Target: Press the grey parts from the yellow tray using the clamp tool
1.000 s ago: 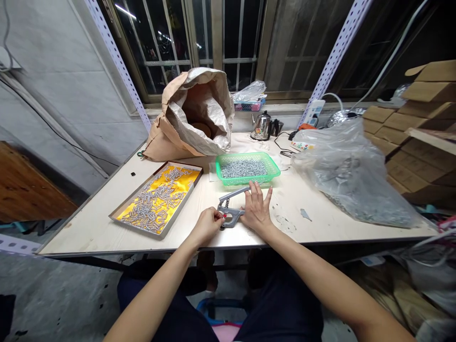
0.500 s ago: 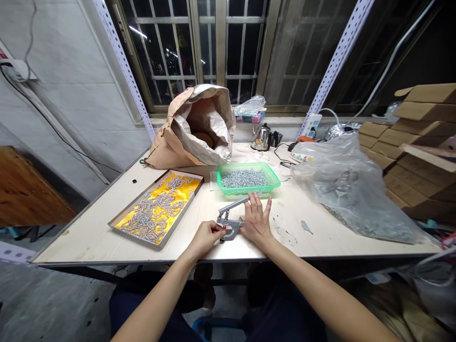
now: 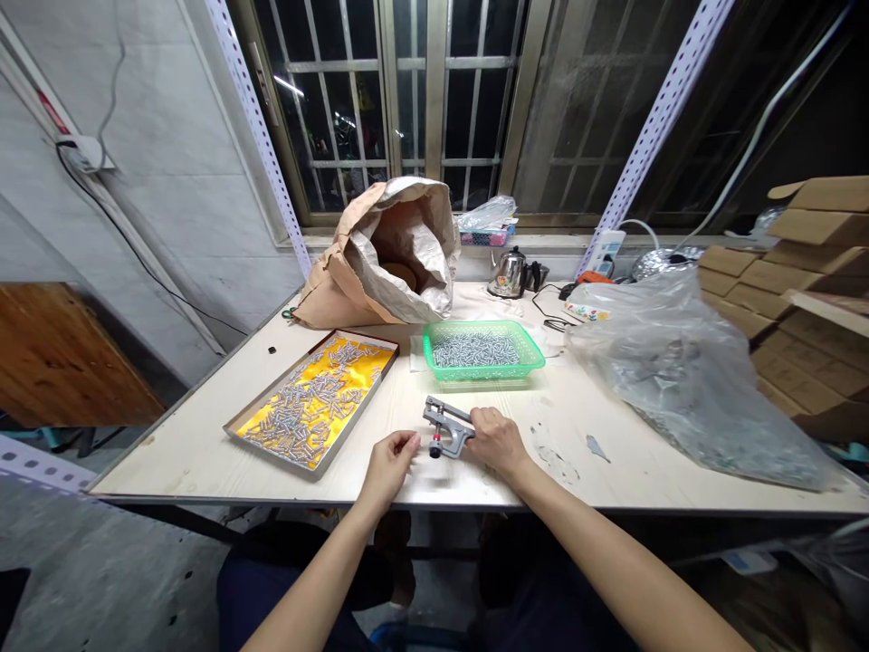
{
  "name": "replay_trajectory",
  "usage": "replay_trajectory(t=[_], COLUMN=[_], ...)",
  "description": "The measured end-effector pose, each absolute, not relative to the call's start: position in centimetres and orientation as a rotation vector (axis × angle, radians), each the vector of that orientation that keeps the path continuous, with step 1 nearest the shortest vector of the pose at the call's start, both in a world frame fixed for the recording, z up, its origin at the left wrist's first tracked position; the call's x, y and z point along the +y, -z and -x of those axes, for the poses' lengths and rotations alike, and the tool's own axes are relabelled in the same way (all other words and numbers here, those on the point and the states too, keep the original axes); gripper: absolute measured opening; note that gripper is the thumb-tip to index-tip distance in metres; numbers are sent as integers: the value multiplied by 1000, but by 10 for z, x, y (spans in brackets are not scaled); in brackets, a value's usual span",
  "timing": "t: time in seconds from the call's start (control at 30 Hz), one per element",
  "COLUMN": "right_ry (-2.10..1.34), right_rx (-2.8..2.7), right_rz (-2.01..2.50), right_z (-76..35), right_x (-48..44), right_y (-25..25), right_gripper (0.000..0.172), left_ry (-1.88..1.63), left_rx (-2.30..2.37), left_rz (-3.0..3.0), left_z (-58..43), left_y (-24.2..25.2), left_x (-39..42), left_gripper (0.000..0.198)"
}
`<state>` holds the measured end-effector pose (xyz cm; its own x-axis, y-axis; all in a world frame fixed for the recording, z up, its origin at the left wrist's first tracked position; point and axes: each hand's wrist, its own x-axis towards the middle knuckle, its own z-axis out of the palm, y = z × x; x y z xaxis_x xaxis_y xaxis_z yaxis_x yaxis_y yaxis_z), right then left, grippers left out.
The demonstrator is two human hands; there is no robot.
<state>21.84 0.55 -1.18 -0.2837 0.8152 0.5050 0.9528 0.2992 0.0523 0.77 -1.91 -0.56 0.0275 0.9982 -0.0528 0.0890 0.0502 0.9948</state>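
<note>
The counter [image 3: 204, 444] is carrying a clear plastic bag [image 3: 685, 380], a paper sack [image 3: 380, 263], a yellow-lined tray [image 3: 363, 362] of metal pins and a green basket [image 3: 483, 373]; near its front edge the right hand [image 3: 499, 441] is clenching its grip around the grey hand press [image 3: 444, 426]; the left hand [image 3: 394, 457] is hovering just beside the press's nose, its grip blurred, so I cannot tell its state.

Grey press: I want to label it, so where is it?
In the head view the press sits on the table near its front edge, before the green basket, handle under the right hand, left hand just left of it.
</note>
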Motion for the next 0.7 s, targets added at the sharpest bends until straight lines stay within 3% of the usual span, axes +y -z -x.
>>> replay_trajectory(t=[0.2, 0.27, 0.47, 0.7], right_ry=[503, 533, 621, 546], right_rx=[-2202, -2176, -2031, -1934], right_rz=[1560, 1535, 1424, 1456], right_z=[-218, -218, -216, -215], right_x=[5, 5, 4, 4], right_y=[12, 8, 2, -1], right_gripper=[5, 13, 24, 39], left_ry=[-1127, -1068, -909, -1080], left_rx=[1282, 1249, 1282, 1401], left_rz=[-1266, -1256, -1358, -1263], left_z=[-12, -17, -29, -39], left_y=[6, 5, 2, -10], left_x=[-24, -23, -21, -20], left_gripper=[52, 53, 31, 18])
